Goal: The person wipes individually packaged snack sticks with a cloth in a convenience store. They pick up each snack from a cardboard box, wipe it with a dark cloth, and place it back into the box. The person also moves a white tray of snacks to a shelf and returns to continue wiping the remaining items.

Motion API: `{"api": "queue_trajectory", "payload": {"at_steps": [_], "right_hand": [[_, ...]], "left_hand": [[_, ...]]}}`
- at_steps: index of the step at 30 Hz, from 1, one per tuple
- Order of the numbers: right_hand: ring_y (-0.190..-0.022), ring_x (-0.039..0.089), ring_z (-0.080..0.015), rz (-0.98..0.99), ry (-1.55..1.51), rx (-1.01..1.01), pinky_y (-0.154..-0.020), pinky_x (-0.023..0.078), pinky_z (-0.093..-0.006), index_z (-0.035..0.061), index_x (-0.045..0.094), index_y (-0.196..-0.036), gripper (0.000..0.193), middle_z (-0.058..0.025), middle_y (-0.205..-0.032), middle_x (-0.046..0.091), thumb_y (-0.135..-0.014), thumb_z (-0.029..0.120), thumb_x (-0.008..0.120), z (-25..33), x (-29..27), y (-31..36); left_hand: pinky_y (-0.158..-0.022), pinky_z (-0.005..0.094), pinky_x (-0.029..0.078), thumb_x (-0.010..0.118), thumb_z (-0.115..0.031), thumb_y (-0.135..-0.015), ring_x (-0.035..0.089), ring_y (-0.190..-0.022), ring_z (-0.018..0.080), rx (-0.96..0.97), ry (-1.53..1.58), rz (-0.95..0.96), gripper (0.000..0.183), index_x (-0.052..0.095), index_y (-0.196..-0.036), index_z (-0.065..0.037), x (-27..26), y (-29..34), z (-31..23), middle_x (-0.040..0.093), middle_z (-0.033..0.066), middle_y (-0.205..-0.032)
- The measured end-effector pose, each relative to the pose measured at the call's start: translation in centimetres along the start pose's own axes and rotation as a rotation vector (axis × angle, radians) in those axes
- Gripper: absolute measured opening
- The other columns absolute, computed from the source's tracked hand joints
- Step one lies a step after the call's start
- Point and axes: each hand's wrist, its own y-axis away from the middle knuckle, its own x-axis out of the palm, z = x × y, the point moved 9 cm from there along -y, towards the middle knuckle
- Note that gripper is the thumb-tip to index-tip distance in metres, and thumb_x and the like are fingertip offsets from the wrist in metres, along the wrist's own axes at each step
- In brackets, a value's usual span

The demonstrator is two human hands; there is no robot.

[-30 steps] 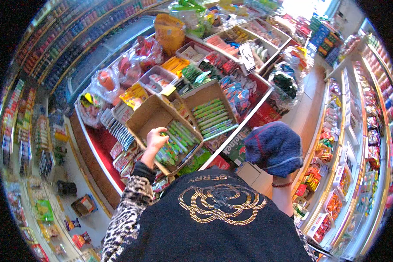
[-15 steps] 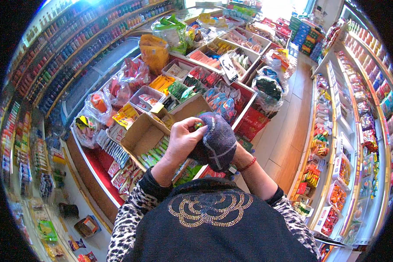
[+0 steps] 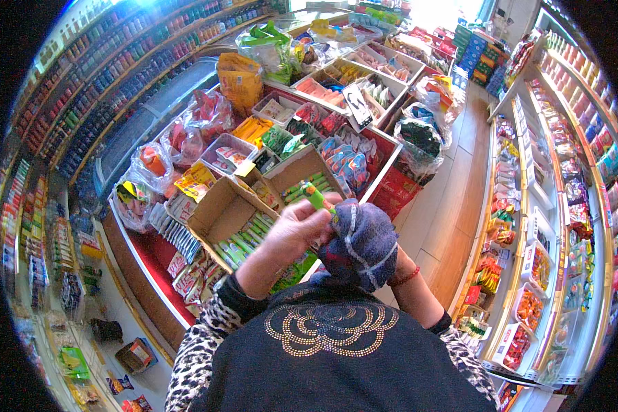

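Observation:
My left hand [image 3: 296, 232], a little blurred, pinches a slim green stick-shaped packet [image 3: 316, 195] with an orange-red patch. A dark purple-grey checked cloth [image 3: 362, 242] with pale lines is bunched up beside it. My right hand [image 3: 400, 262] supports the cloth from the right; its fingers are hidden, and a red bracelet circles the wrist. Under my left hand, an open cardboard box [image 3: 209, 209] contains several similar green sticks [image 3: 254, 232]. Just beyond the hands, a second open cardboard box [image 3: 297, 167] also has green sticks inside.
A display counter [image 3: 151, 278] around the boxes carries bagged snacks, plastic bins [image 3: 225, 152] and an orange-yellow bag [image 3: 240, 81]. Stocked shelves [image 3: 529, 226] run along the right, past a strip of wooden floor [image 3: 453, 206]. Bottle shelves [image 3: 110, 89] line the far left.
The cloth and my right hand have shifted right and slightly down. My left hand has also moved right, and the green stick now stands out clear of the cloth.

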Motion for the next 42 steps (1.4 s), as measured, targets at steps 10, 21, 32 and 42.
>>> {"api": "queue_trajectory", "payload": {"at_steps": [10,21,32,42], "right_hand": [[-0.062,0.055,-0.0275,-0.239,0.040,0.071,-0.054,0.042,-0.0373,0.0110,0.059,-0.096,0.025,-0.0094,-0.070,0.056,-0.076,0.023,0.067,-2.3,-3.4,1.6],[-0.098,0.057,-0.0157,-0.414,-1.228,0.273,-0.086,0.048,-0.0309,0.0032,0.053,-0.115,0.039,-0.0070,-0.109,0.060,-0.079,0.005,0.067,-9.0,1.5,3.5],[-0.073,0.062,-0.0168,-0.332,-0.260,0.412,-0.072,0.048,-0.0300,0.0131,0.062,-0.089,0.041,-0.0022,-0.081,0.065,-0.055,0.029,0.079,-12.8,-6.8,4.7],[-0.093,0.055,-0.0251,-0.098,0.392,0.592,-0.081,0.044,-0.0345,0.0153,0.061,-0.099,0.075,-0.0046,-0.095,0.059,-0.032,0.037,0.085,-19.8,-5.0,9.7]], "left_hand": [[-0.079,0.0442,0.051,0.044,-0.037,-0.094,0.062,-0.086,0.0265,0.383,0.175,-0.098,0.030,0.040,-0.113,-0.013,-1.6,0.7,-3.5,0.060,0.0150,-0.094],[-0.073,0.0398,0.049,0.058,-0.020,-0.086,0.060,-0.089,0.0357,0.266,-1.193,-0.053,0.029,0.054,-0.111,-0.006,1.9,1.1,1.1,0.060,0.0206,-0.097],[-0.078,0.0406,0.048,0.059,-0.021,-0.081,0.059,-0.095,0.0319,0.123,-1.328,-0.233,0.034,0.058,-0.114,-0.014,-12.5,-6.8,0.7,0.059,0.0167,-0.097],[-0.087,0.0436,0.045,0.053,-0.009,-0.075,0.055,-0.102,0.0359,-0.331,-1.771,-0.600,0.045,0.057,-0.118,-0.017,-28.9,-18.5,5.5,0.057,0.0186,-0.106]]}}
